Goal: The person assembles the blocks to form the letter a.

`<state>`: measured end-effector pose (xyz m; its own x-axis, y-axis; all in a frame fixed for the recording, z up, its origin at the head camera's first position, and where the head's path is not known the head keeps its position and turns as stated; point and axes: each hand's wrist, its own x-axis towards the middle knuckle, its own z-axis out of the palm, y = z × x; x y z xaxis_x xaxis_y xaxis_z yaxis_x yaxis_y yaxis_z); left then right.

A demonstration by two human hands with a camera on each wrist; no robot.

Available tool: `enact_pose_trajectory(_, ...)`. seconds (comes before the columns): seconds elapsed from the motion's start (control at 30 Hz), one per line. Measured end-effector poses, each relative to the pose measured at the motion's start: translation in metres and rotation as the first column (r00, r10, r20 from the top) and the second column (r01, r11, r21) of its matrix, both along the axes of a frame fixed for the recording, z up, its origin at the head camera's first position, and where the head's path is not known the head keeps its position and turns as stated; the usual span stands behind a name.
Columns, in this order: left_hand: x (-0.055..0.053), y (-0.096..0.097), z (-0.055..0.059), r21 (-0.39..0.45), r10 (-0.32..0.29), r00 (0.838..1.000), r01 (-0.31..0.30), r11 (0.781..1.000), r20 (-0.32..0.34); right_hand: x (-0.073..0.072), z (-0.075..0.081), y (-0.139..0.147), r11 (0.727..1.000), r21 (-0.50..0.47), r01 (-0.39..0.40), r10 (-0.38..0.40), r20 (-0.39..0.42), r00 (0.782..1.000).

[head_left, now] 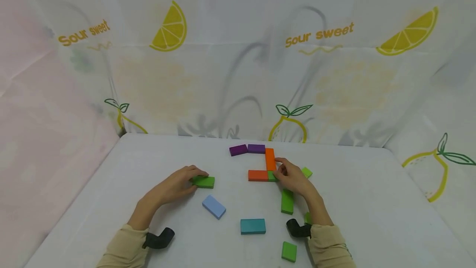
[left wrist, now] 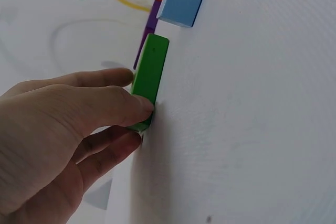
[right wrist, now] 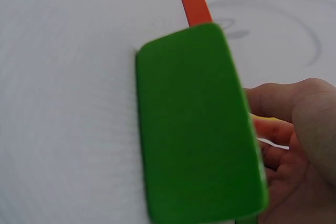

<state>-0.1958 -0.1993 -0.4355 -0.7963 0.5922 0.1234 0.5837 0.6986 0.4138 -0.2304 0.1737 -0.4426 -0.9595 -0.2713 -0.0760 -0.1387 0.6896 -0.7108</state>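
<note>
My left hand (head_left: 181, 184) pinches a green block (head_left: 204, 183) by its left end, low over the white table. In the left wrist view the thumb lies across this green block (left wrist: 152, 66). My right hand (head_left: 296, 180) holds a small green block (head_left: 272, 175) at the right end of a red-orange block (head_left: 258, 175). Its index finger touches an upright-running orange block (head_left: 270, 159). In the right wrist view another green block (right wrist: 197, 124) hides the fingertips of the right hand (right wrist: 299, 156).
Two purple blocks (head_left: 256, 149) join the orange one at the back. A light blue block (head_left: 214, 206), a teal block (head_left: 253, 226) and several green blocks (head_left: 289, 251) lie nearer. Dark wrist mounts (head_left: 160, 239) sit on both sleeves. A printed curtain (head_left: 230, 73) hangs behind the table (head_left: 93, 202).
</note>
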Motion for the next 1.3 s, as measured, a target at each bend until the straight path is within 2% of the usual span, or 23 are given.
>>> enact_pose_trajectory(0.23, -0.002, 0.001, -0.004, 0.027, 0.000, 1.000, 0.000, 1.000, -0.010, 0.000, 0.001, 0.000, 1.000, -0.002, 0.005, -0.005, -0.003, 1.000)
enact_pose_trajectory(0.63, -0.003, 0.001, -0.005, 0.084, -0.001, 0.999, -0.002, 0.996, 0.035, 0.001, 0.002, 0.000, 1.000, 0.001, 0.002, -0.002, 0.002, 1.000)
enact_pose_trajectory(0.87, -0.004, -0.001, -0.006, 0.153, -0.015, 0.999, 0.008, 0.988, 0.045, 0.001, 0.004, -0.001, 1.000, -0.002, -0.005, 0.005, -0.005, 1.000)
enact_pose_trajectory(1.1, -0.005, 0.000, -0.011, 0.209, -0.037, 0.999, 0.034, 0.977, 0.012, 0.001, 0.003, -0.001, 1.000, -0.009, -0.005, 0.005, -0.004, 1.000)
enact_pose_trajectory(1.3, -0.007, 0.003, -0.013, 0.254, -0.051, 0.998, 0.040, 0.966, 0.038, 0.000, 0.003, -0.002, 1.000, -0.006, -0.001, 0.001, 0.003, 1.000)
